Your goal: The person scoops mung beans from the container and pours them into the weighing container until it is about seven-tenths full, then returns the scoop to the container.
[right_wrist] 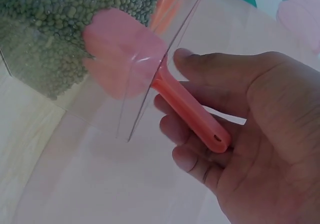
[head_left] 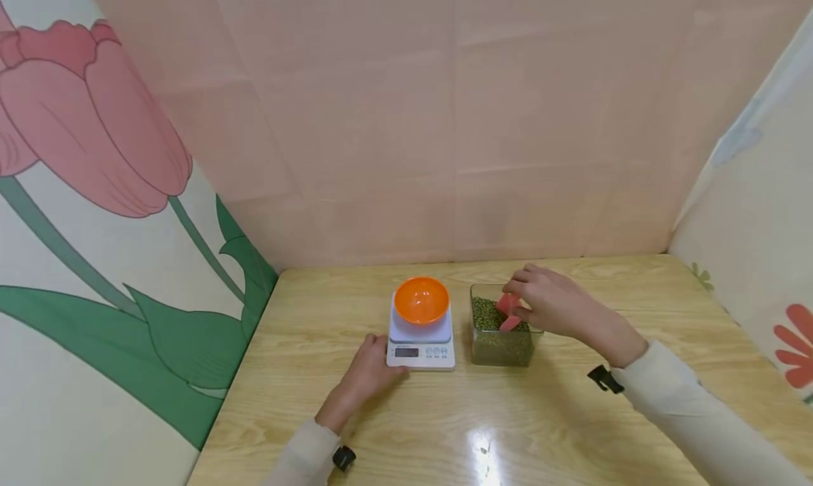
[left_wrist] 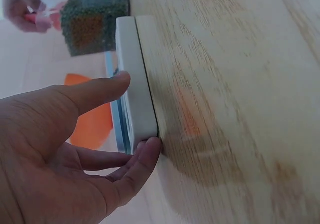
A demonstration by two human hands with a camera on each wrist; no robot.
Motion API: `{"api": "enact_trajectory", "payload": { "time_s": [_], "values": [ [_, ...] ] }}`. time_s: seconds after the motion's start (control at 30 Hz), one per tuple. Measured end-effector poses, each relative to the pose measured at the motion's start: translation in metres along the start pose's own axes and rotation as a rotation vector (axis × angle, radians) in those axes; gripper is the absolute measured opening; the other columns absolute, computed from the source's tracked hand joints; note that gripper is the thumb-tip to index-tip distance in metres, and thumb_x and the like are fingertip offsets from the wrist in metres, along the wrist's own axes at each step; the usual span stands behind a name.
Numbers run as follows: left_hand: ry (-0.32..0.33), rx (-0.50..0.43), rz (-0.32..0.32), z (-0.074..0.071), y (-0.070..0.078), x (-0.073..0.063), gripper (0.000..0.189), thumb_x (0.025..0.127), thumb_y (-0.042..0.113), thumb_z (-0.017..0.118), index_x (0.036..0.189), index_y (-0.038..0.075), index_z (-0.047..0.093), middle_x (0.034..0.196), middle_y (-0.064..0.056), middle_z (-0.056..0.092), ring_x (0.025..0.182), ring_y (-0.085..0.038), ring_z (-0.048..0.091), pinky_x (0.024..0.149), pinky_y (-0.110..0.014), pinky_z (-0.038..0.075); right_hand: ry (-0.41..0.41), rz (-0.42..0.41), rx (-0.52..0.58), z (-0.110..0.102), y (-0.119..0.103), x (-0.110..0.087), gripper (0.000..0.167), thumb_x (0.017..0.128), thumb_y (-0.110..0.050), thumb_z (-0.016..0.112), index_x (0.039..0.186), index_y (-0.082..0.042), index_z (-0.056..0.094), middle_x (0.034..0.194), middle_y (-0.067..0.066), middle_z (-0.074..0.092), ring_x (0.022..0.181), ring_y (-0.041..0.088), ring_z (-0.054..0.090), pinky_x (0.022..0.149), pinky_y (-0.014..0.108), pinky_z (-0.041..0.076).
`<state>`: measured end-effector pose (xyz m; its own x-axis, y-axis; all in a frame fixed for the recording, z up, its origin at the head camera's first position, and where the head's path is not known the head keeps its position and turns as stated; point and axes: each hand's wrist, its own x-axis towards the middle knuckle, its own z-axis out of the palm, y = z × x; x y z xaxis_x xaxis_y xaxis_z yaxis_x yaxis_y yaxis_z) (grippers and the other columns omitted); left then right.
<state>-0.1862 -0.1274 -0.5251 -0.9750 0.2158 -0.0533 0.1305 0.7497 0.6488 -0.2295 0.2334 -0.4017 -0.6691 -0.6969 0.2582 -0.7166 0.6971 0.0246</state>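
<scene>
A white digital kitchen scale stands on the table with an orange bowl on its platform. My left hand holds the scale's front left corner; in the left wrist view the thumb presses one side and the fingertips touch another. To the right of the scale is a clear container of green mung beans. Over it, my right hand holds a pink-red scoop by its handle. The scoop's head is inside the container at the beans, seen through the clear wall.
The wooden table meets a pinkish covered wall at the back. Flower-patterned panels stand on the left and right sides. A black strap hangs by the right sleeve.
</scene>
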Motion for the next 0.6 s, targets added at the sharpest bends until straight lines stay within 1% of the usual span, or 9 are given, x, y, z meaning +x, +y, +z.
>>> {"api": "enact_trajectory", "payload": {
  "time_s": [0.13, 0.23, 0.33, 0.43, 0.6],
  "values": [
    [-0.008, -0.001, 0.013, -0.0003, -0.0012, 0.0016, 0.062, 0.084, 0.020, 0.092, 0.138, 0.005, 0.067, 0.118, -0.009, 0.069, 0.102, -0.023, 0.051, 0.091, -0.042, 0.050, 0.009, -0.022, -0.074, 0.0003, 0.0010, 0.0000, 0.020, 0.079, -0.008, 0.091, 0.094, -0.008, 0.078, 0.089, 0.003, 0.071, 0.084, 0.023, 0.065, 0.078, 0.041, 0.058],
    [-0.014, 0.003, 0.017, 0.0001, -0.0024, 0.0025, 0.061, 0.083, 0.019, 0.093, 0.136, 0.004, 0.068, 0.117, -0.010, 0.070, 0.101, -0.023, 0.050, 0.089, -0.041, 0.049, 0.009, -0.032, -0.125, 0.0008, 0.0013, 0.0010, 0.016, 0.079, -0.006, 0.090, 0.086, -0.010, 0.076, 0.081, 0.000, 0.067, 0.075, 0.020, 0.060, 0.071, 0.038, 0.055],
    [-0.022, -0.010, 0.008, 0.0003, -0.0032, 0.0026, 0.061, 0.083, 0.017, 0.093, 0.137, 0.003, 0.068, 0.118, -0.010, 0.069, 0.101, -0.023, 0.049, 0.090, -0.041, 0.049, -0.019, -0.020, -0.146, 0.0004, 0.0001, 0.0024, 0.016, 0.081, -0.004, 0.087, 0.079, -0.011, 0.073, 0.075, -0.002, 0.061, 0.069, 0.016, 0.053, 0.066, 0.036, 0.052],
    [-0.023, -0.007, 0.010, 0.0001, -0.0044, 0.0032, 0.062, 0.083, 0.017, 0.093, 0.138, 0.002, 0.067, 0.120, -0.012, 0.070, 0.103, -0.023, 0.051, 0.091, -0.041, 0.050, -0.053, 0.003, -0.156, -0.0006, -0.0017, 0.0036, 0.018, 0.082, -0.002, 0.084, 0.076, -0.012, 0.069, 0.072, -0.002, 0.058, 0.066, 0.015, 0.051, 0.066, 0.036, 0.050],
    [-0.021, 0.000, 0.016, 0.0000, -0.0063, 0.0041, 0.062, 0.083, 0.018, 0.092, 0.137, 0.001, 0.067, 0.121, -0.013, 0.069, 0.105, -0.023, 0.052, 0.092, -0.042, 0.051, -0.104, 0.045, -0.164, -0.0031, -0.0054, 0.0046, 0.015, 0.083, 0.000, 0.082, 0.079, -0.008, 0.069, 0.076, 0.002, 0.062, 0.069, 0.019, 0.057, 0.068, 0.039, 0.054]
  ]
}}
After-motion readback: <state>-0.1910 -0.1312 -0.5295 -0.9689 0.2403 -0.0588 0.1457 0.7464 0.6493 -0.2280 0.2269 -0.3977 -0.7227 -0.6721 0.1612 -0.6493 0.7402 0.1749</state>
